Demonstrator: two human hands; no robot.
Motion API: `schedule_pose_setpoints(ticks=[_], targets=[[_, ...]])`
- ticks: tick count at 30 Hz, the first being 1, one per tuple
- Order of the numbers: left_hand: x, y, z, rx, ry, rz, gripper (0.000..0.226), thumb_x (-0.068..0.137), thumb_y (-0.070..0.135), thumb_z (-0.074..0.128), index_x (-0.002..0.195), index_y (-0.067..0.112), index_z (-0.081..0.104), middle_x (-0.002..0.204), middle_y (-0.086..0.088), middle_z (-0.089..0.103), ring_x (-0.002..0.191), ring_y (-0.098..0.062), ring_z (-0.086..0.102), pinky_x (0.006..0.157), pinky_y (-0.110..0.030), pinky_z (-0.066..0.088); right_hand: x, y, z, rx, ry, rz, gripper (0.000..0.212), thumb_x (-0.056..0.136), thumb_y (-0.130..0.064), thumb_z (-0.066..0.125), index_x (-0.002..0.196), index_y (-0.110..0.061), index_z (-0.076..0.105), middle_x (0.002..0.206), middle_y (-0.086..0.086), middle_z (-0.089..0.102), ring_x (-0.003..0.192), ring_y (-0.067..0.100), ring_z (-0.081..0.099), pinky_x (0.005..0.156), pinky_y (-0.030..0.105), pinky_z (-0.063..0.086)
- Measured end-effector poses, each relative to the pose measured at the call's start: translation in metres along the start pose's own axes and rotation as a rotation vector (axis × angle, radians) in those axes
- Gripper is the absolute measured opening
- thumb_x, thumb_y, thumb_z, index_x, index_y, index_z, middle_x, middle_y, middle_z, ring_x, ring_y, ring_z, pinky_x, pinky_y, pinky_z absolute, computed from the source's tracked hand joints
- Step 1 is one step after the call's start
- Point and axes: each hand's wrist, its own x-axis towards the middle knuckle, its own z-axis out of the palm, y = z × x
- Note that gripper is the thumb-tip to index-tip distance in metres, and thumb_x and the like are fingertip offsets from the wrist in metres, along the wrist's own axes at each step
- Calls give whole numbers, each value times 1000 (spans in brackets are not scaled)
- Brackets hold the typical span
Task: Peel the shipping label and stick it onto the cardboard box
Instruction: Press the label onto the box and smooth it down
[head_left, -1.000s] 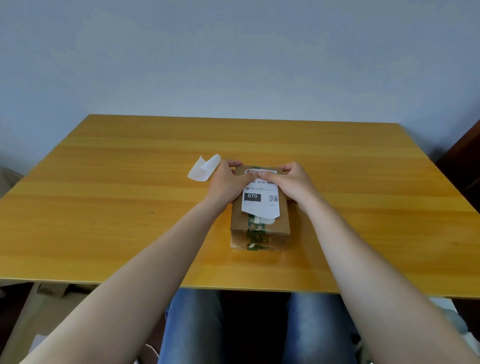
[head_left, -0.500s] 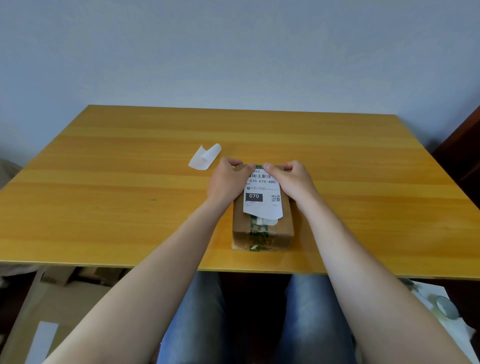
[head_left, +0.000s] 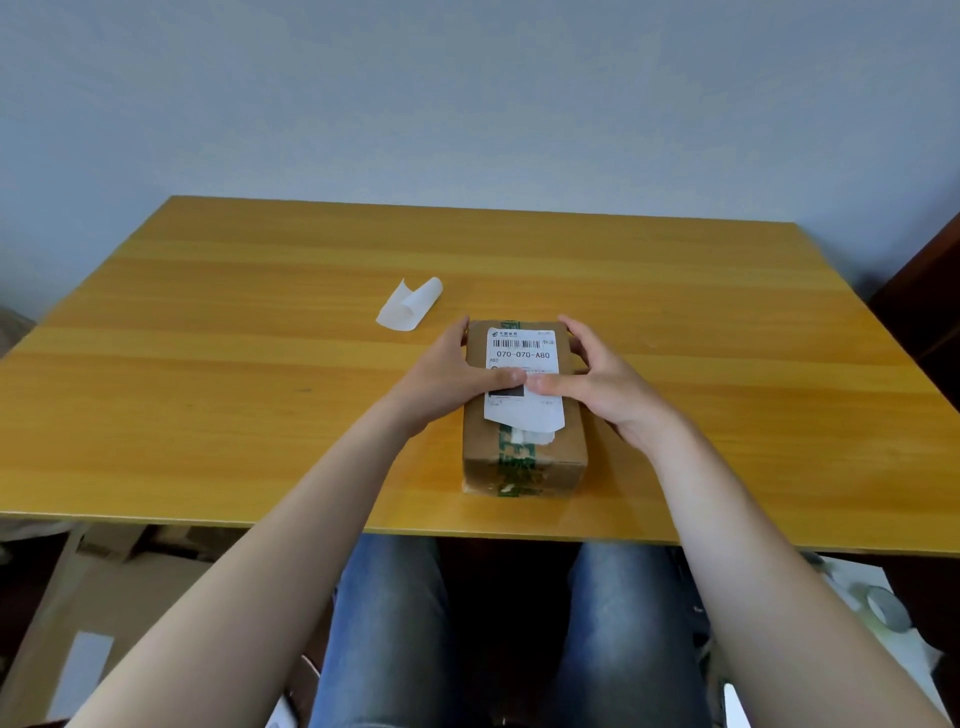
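Observation:
A small cardboard box with green printed tape lies near the table's front edge. The white shipping label lies on its top face, its barcode end flat at the far end, its near edge slightly lifted. My left hand grips the box's left side, its thumb pressing across the label's middle. My right hand cups the right side, and its thumb meets the left thumb on the label.
A curled white backing sheet lies on the wooden table to the left behind the box. Below the table's front edge I see my knees in jeans, cardboard on the floor at left, and a tape roll at right.
Both thumbs have slid from the label's far end toward me to its middle, uncovering the barcode. The box stays in place.

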Motion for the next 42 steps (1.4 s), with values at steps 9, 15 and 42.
schedule_pose_setpoints(ticks=[9,15,42], targets=[[15,-10,5,-110,166,-7,44,83,33,86,121,22,67,115,6,74,99,-12,75,85,-35,62,13,-4,12,27,136,-14,74,78,-35,92,139,-31,49,132,-10,62,107,6,69,76,22,55],[28,-8,4,-159,225,-17,35,83,26,87,113,18,73,105,4,78,84,-9,78,66,-23,59,29,-9,13,24,187,-5,70,79,-37,92,136,-26,54,133,-5,66,107,16,73,82,33,60],[199,12,-25,-280,339,-71,28,80,27,89,104,21,76,96,3,81,81,-14,80,71,-32,65,195,-42,-32,32,306,-45,54,78,-32,92,123,-19,66,111,-6,77,86,6,78,68,23,60]])
